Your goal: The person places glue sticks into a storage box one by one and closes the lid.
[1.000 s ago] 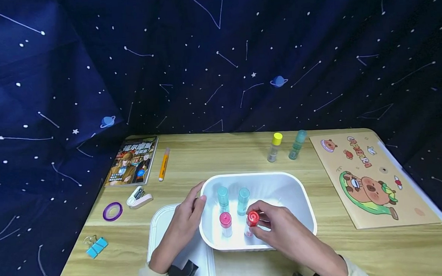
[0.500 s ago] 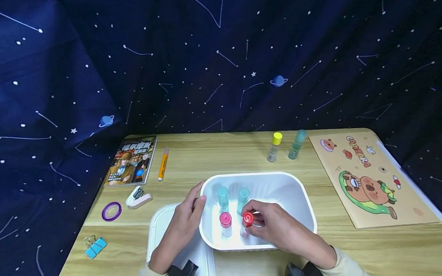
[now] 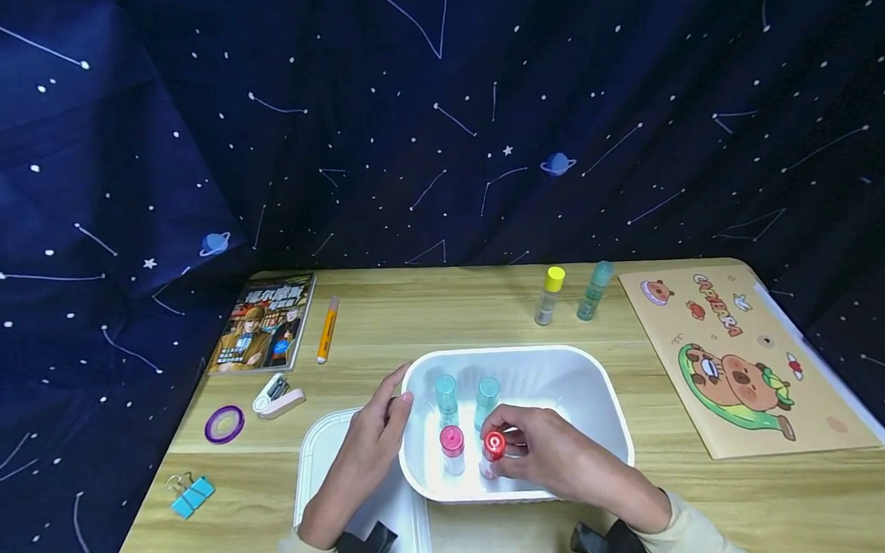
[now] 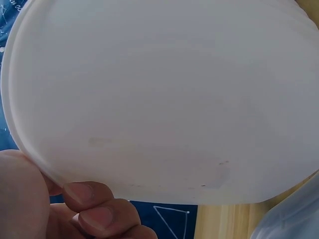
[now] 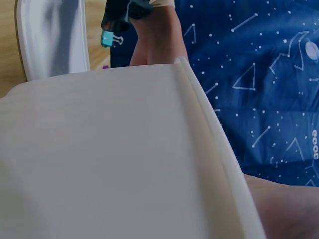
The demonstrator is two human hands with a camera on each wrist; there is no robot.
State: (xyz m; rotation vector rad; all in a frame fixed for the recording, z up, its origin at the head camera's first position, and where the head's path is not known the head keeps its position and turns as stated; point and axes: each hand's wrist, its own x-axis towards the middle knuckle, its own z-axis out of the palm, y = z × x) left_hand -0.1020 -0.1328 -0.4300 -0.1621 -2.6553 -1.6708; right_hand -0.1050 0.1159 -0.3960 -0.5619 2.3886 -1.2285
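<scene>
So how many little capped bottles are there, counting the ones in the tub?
6. Inside the white tub: two teal bottles, a pink-capped bottle and, in the right hand, a red-capped bottle. Beyond the tub: a yellow-capped bottle and another teal bottle. The hand could hide more.

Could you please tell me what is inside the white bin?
Inside the white bin are two teal bottles, a pink-capped bottle and a red-capped bottle, which the right hand holds. That hand covers part of the bin's floor, so anything there is hidden.
</scene>
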